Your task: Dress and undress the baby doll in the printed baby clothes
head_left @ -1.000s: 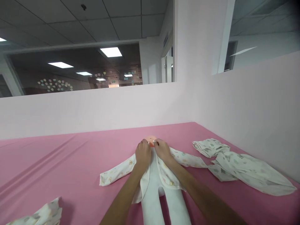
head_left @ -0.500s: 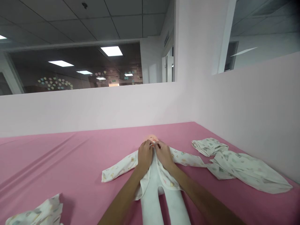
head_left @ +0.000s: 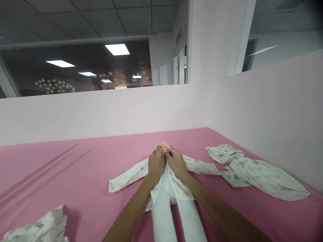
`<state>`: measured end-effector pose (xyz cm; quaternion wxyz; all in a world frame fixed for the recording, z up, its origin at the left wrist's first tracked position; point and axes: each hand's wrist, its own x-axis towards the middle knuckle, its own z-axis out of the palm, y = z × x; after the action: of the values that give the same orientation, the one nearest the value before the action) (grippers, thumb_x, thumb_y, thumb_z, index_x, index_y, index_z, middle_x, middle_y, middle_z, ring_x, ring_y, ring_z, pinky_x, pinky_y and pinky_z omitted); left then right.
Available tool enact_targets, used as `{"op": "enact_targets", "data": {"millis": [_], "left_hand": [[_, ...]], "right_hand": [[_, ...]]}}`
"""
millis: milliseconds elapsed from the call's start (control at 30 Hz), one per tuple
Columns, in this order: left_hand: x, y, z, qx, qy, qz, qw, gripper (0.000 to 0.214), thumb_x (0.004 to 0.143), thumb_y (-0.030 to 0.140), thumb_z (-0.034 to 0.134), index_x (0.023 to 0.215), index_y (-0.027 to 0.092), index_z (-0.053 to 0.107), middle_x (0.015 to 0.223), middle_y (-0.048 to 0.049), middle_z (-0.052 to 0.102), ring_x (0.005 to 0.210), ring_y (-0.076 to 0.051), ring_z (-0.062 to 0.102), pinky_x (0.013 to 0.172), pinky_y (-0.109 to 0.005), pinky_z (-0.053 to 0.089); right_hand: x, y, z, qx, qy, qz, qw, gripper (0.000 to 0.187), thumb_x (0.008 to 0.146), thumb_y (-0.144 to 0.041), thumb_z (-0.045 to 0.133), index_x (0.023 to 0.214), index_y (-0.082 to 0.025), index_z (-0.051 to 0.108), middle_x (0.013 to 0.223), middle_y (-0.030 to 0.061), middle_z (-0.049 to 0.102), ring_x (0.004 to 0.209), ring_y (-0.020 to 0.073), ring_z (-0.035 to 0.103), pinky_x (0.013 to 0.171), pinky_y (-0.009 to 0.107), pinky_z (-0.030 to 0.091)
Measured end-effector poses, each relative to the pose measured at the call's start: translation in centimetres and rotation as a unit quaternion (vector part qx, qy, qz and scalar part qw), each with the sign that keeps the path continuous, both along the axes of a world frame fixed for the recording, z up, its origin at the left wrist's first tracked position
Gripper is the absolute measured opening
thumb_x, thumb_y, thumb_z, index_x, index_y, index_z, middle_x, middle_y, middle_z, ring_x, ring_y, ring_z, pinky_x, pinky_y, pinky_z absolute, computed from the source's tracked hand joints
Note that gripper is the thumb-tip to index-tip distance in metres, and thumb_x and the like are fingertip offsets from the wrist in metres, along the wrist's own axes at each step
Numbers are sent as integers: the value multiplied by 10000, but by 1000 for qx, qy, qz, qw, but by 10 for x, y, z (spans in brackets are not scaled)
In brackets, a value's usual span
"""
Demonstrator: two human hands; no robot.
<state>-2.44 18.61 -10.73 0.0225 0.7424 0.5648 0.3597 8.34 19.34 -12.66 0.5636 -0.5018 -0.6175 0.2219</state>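
A doll [head_left: 165,215] with a white body lies on its back, its head [head_left: 161,144] pointing away from me. It wears a white baby jacket [head_left: 130,175] with small coloured prints; both sleeves are spread out and the front hangs apart over the chest. At the neckline, just below the doll's face, my left hand [head_left: 156,163] is closed with its fingers pinching the jacket's collar. Beside it my right hand [head_left: 176,163] pinches the collar's other side, thumb and forefinger together. The fingers partly cover the neck and collar edges.
The pink sheet [head_left: 63,171] shows some creases at the left. Printed white cloth [head_left: 267,176] lies crumpled at the right, close to the doll's sleeve end. Another folded printed cloth [head_left: 42,227] sits at the lower left. White walls [head_left: 101,116] with windows border the far and right sides.
My fingers have shifted slightly at the collar, both hands still at the neckline. The whole view has tilted a little, with the scene sitting slightly higher.
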Motion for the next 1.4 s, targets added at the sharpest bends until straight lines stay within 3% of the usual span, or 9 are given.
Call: {"op": "enact_targets", "data": {"millis": [333,633,867,1100,1233,1400], "left_hand": [[-3,6,-9,35,10,-22,999,222,888,152,388,1090,213,456,888,-49,660,828,-213,608,666,-282,388],[-8,3,-9,1,-112,-54,992,197,831,142,469,994,246,509,934,4,693,869,-191,620,737,-279,397],[-8,4,-9,7,-107,-65,992,225,828,123,440,982,232,563,928,-16,686,840,-186,612,732,-286,404],[-8,7,-10,1,-119,-74,990,111,853,245,514,935,214,583,969,-30,678,895,-186,599,772,-295,415],[-8,10,-10,4,-121,-75,990,92,842,195,496,813,202,584,893,-18,679,831,-162,597,736,-277,413],[-8,13,-9,-5,-125,-56,991,103,815,168,499,743,194,567,818,-12,669,770,-153,590,693,-270,404]], "right_hand": [[-1,-4,0,8,-18,-2,1000,206,835,-278,460,853,-193,647,907,67,701,869,214,623,789,320,443],[0,-9,1,9,-56,4,998,227,845,-241,443,885,-196,662,913,70,700,870,218,621,807,339,437],[0,-9,-2,21,-76,-6,997,208,827,-206,437,851,-193,642,966,82,667,941,226,589,850,349,413],[2,-13,-1,1,-3,-11,1000,224,842,-276,428,842,-197,638,853,48,687,808,211,604,735,317,422],[3,-13,-1,-7,64,-10,998,201,827,-304,473,830,-204,647,857,35,700,824,207,605,754,307,415],[3,-9,-4,0,69,-10,998,200,829,-321,487,839,-198,644,887,44,701,839,212,602,776,315,409]]}}
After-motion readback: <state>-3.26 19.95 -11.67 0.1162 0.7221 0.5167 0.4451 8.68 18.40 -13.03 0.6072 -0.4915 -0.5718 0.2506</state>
